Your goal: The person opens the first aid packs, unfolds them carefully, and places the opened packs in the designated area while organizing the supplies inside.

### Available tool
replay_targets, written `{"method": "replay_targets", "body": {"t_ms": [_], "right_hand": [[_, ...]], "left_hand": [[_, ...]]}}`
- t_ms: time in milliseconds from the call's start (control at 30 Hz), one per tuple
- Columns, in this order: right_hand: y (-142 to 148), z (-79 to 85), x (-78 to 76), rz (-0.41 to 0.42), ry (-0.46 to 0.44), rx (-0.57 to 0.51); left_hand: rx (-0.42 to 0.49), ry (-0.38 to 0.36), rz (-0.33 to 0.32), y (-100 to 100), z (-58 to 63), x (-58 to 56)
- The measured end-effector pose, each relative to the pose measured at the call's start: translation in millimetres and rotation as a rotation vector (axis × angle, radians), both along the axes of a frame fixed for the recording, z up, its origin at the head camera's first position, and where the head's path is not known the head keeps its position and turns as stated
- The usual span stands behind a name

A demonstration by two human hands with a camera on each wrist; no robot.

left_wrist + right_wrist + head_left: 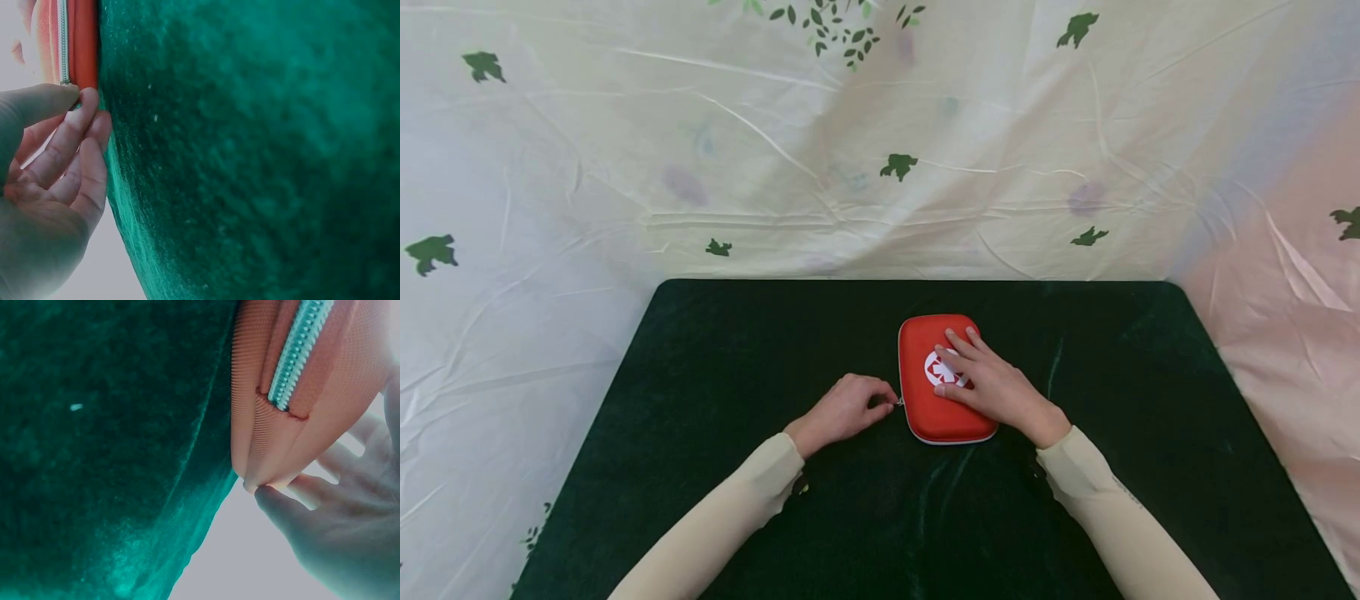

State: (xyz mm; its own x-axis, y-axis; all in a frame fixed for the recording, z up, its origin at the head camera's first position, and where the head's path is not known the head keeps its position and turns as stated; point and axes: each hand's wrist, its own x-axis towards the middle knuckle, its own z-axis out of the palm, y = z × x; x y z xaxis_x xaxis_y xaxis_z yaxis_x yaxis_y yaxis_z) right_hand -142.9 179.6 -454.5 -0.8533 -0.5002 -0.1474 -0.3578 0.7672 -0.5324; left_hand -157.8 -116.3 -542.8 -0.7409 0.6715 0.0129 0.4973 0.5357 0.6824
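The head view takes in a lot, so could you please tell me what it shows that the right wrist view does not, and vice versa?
Only the head view shows the left hand pinching the zip pull, the emblem and the leafy backdrop. Only the right wrist view shows the zip end. Both show the right hand touching the case, and the green cloth.

On my head view, the person wears long, plain cream sleeves; the left sleeve [715, 525] and right sleeve [1138, 525] both end at the wrists in loose, slightly rippled cuffs [781, 460]. Beyond them I see a bare left hand [844, 407] and bare right hand [1003, 387]. I make out a faint dark mark along the right sleeve's outer edge.
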Motion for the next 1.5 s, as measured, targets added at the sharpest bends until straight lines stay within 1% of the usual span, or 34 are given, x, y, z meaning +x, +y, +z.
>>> {"method": "replay_targets", "body": {"t_ms": [267,500,667,933,1000,1100,1167,1200,1233,1367,1467,1500], "right_hand": [[0.1,-1.4,-0.8,-0.002,0.008,0.006],[-0.8,0.3,-1.6,0.001,0.005,0.021],[-0.7,-0.7,-2.2,0.005,0.014,0.021],[-0.9,0.3,-1.1,-0.002,0.000,0.018],[-0.6,0.0,-1.0,-0.002,-0.002,0.016],[-0.4,-0.5,-1.1,-0.002,-0.002,0.015],[-0.3,-0.7,-1.1,-0.001,0.002,0.015],[-0.2,-0.8,-0.9,-0.001,0.003,0.014],[-0.3,-0.9,-0.8,0.000,0.006,0.014],[-0.1,-1.4,-0.2,0.001,0.014,0.010],[-0.3,-1.7,-0.3,0.002,0.015,0.013],[-0.4,-1.6,-0.4,0.001,0.013,0.013]], "left_hand": [[-0.009,0.009,-0.026,-0.3,-0.2,4.2],[0.028,0.008,-0.044,-1.2,3.9,9.2],[0.048,-0.004,-0.054,-2.2,4.6,11.8],[0.023,-0.007,-0.076,-1.8,4.2,16.1],[0.016,-0.006,-0.087,-1.4,6.8,17.6],[0.008,-0.031,-0.108,-0.5,23.5,22.5],[0.005,-0.027,-0.117,0.0,28.8,25.0],[-0.002,-0.035,-0.118,0.4,33.2,26.5],[0.006,-0.043,-0.115,0.5,34.7,27.6],[0.021,-0.023,-0.125,0.7,29.5,29.2],[0.039,-0.040,-0.132,1.4,31.6,32.2],[0.036,-0.038,-0.137,1.8,30.3,32.5]]}}
